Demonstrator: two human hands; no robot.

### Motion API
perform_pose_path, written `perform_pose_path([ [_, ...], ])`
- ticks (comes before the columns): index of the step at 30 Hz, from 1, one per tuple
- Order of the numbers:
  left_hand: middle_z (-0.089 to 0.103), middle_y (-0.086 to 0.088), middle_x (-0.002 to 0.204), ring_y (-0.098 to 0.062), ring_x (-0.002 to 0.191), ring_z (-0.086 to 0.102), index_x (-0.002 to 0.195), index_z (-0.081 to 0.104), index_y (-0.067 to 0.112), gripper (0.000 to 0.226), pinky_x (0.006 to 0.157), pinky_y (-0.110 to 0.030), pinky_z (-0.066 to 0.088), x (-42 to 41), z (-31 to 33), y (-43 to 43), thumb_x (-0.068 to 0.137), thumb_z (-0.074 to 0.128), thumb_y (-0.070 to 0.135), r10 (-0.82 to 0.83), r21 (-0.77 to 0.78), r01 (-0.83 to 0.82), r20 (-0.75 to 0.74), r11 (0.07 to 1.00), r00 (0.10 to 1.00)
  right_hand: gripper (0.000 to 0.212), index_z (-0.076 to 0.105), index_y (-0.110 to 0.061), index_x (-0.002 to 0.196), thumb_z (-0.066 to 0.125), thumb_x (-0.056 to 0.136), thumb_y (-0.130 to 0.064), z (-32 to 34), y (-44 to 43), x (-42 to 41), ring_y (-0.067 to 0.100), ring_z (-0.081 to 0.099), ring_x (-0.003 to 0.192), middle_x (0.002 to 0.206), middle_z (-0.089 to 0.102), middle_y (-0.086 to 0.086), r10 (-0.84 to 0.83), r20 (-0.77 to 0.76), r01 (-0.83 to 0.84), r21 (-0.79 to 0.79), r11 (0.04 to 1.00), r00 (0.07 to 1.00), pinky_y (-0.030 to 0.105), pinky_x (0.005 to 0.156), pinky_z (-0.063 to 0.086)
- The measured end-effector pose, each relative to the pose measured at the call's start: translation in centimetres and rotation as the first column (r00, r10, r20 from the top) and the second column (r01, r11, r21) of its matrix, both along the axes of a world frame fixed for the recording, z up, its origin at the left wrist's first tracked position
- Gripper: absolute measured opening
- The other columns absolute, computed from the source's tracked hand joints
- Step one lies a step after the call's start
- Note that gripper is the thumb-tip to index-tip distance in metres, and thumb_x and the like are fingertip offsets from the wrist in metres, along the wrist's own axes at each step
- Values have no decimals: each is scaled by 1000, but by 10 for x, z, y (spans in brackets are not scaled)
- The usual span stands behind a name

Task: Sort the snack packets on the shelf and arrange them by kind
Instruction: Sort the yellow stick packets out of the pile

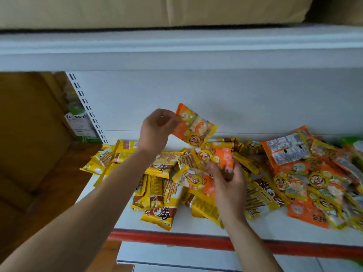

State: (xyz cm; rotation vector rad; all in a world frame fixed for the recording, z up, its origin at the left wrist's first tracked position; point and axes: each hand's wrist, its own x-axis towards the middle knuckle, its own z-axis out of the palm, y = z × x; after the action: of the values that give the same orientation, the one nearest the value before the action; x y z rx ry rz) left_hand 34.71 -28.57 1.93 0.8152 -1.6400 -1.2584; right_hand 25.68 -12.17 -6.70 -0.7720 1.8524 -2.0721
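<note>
My left hand (157, 127) pinches the corner of an orange snack packet (194, 127) and holds it up above the white shelf (196, 224). Lower and to the right, my right hand (228, 186) grips another orange packet (218, 158) over the middle of the heap. Yellow packets printed with brown biscuit sticks (159, 195) lie loose on the left and centre of the shelf. More orange packets with a cartoon face (306, 185) are piled at the right, some turned label side up.
The shelf has a red front strip (176, 239) and a white back wall (216, 95). Another white shelf (176, 50) juts out overhead with a cardboard box (147, 10) on it. Brown cartons (29, 124) stand at the left beside a slotted upright (86, 107).
</note>
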Motion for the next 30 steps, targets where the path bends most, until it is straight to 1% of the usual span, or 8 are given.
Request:
perform_pose_path([
  [4,70,-2,71,-10,57,59,84,61,12,9,56,-20,50,16,-16,32,91,67,10,-60,189,74,-77,979,995,29,68,-31,105,78,79,-40,13,-15,0,7,72,85,95,74,-14,243,123,-231,-98,968,962,23,65,58],
  [8,68,-6,73,-13,62,59,89,61,9,6,57,-19,49,38,-36,49,94,60,5,-65,245,93,-120,965,991,40,70,-27,106,83,70,-39,4,-29,6,27,73,93,102,75,5,413,268,-391,-134,911,871,44,76,59],
  [11,64,11,71,-2,62,56,92,65,13,16,57,-10,44,64,-54,46,98,58,25,-47,239,63,-71,969,996,43,70,-26,106,84,67,-41,-8,-36,20,27,73,89,99,76,5,400,253,-395,-74,916,881,47,75,59],
  [13,67,21,81,8,70,60,103,69,23,24,61,-6,44,86,-66,30,97,56,42,50,113,-61,95,992,994,45,70,-30,105,84,65,-47,-12,-43,29,23,74,88,98,76,0,371,235,-375,-26,927,899,48,77,59],
  [16,58,6,132,-15,130,48,131,59,27,48,107,-31,38,127,-89,-15,92,56,55,391,-337,-236,525,911,757,37,70,-35,99,85,67,-44,-15,-55,39,21,74,88,96,76,-2,326,256,-332,-18,943,910,45,78,59],
  [18,27,-3,159,-25,150,11,148,37,30,71,121,-44,8,151,-103,-42,89,46,68,424,-397,-167,754,903,501,33,70,-35,99,81,68,-42,-17,-61,47,20,74,88,97,76,-2,308,274,-314,-23,949,911,42,77,58],
  [20,9,0,164,-24,151,-6,153,23,35,79,121,-49,-3,165,-117,-59,87,35,76,344,-339,-82,856,937,386,36,70,-33,100,81,67,-43,-20,-66,55,20,74,88,98,76,-2,280,273,-288,-12,957,920,38,74,59],
  [30,7,1,165,-29,150,-7,152,14,48,72,119,-49,-7,144,-152,-27,88,22,78,136,-219,87,823,972,552,26,67,-40,95,80,72,-41,-42,-75,68,18,71,91,96,75,-7,-5,236,-33,156,987,972,48,87,56],
])
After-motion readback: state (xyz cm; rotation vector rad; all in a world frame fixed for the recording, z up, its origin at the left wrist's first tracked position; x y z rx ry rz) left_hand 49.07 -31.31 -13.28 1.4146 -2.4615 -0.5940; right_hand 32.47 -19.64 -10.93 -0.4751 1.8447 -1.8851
